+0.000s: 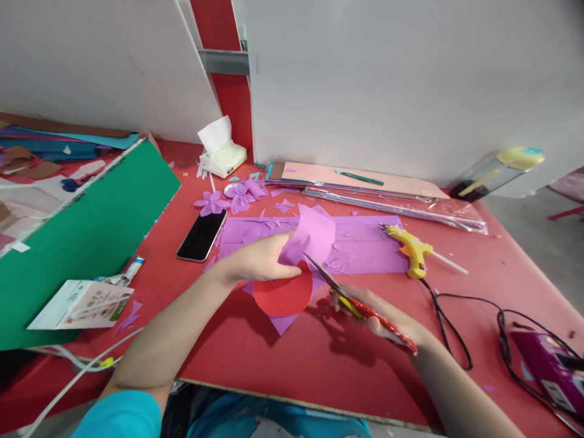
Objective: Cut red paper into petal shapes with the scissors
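Observation:
My left hand point(269, 257) is closed on purple paper point(316, 236), with a round red paper piece point(283, 293) held below it. A purple corner sticks out beneath the red circle. In my right hand point(360, 309) are scissors point(383, 321) with red and yellow handles. Their blades point up and left, close to the right edge of the papers, and look nearly closed. Underneath lies a larger purple sheet point(369, 258) strewn with small cut scraps. Purple paper flowers point(212, 202) rest beyond my left hand, above a black phone point(202, 236).
A yellow glue gun point(413, 249) lies to the right, its black cord running to a purple box point(550, 368). Behind are a tissue pack point(223, 159), wrapped paper sheets point(392, 204), a green pen-like tool point(362, 177) and a yellow-lidded container point(497, 173). A green board point(100, 231) leans at left.

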`<state>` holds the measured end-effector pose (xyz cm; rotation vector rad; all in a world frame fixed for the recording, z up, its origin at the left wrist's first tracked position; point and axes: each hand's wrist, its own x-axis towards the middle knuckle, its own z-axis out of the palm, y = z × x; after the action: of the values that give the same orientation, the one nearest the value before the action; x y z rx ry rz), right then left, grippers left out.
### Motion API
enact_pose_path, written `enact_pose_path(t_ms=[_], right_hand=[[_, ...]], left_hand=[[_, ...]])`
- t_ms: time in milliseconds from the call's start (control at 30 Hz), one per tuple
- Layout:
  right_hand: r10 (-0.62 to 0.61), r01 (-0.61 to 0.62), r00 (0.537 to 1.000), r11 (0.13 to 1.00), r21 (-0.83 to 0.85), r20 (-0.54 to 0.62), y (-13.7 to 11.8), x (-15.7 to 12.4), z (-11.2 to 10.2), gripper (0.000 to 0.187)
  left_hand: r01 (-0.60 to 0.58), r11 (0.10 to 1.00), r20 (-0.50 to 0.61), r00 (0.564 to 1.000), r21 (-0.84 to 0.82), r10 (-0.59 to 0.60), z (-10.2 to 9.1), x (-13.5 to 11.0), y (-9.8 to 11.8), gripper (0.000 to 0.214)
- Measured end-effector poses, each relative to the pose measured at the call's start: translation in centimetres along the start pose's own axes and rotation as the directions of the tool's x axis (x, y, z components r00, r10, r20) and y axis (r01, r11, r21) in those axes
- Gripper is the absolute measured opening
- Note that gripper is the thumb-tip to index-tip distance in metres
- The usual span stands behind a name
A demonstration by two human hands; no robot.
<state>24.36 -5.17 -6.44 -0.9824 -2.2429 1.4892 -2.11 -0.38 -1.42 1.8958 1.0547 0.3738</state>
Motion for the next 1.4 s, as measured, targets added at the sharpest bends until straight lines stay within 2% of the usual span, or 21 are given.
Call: enact_pose_path(t_ms=[133,233,500,733,1000,1167,1400], right_hand=[[0.009,-0.003,0.998,0.996,0.089,-0.066,-0.1,-0.1,0.5,0.069],[0.016,-0.008,0.997,0.995,0.101,-0.078,-0.2,-0.1,0.6,0.069],[0.029,-0.017,0.993,0.994,0.107,-0.115,-0.5,0.1,0.7,0.066],[0.009,-0.003,0.999,0.988,0.152,-0.036,0.6,0.7,0.6,0.067],[0.076,-0.067,0.995,0.989,0.136,-0.065,0.7,0.8,0.7,0.067],[0.104,-0.096,0.993,0.988,0.117,-0.061,1.0,0.8,0.7,0.066],[0.157,-0.15,0.984,0.986,0.077,-0.084,0.8,0.8,0.7,0.048]], left_hand=[[-0.013,1.0,0.009,1.0,-0.013,0.013,0.6,0.2,0.1,0.051],[-0.037,0.999,0.01,0.999,-0.023,0.038,1.0,0.4,-0.1,0.051],[-0.002,0.999,-0.03,1.0,-0.038,0.001,1.0,0.3,0.1,0.054],[-0.031,0.999,-0.031,0.999,-0.024,0.031,1.2,0.4,0.0,0.055],[0.007,1.0,-0.029,1.0,0.004,-0.007,1.1,0.4,-0.1,0.068],[-0.013,1.0,-0.023,1.0,0.019,0.013,1.0,0.4,-0.2,0.073],[0.033,0.999,-0.015,0.999,0.005,-0.033,0.9,0.2,-0.3,0.077]])
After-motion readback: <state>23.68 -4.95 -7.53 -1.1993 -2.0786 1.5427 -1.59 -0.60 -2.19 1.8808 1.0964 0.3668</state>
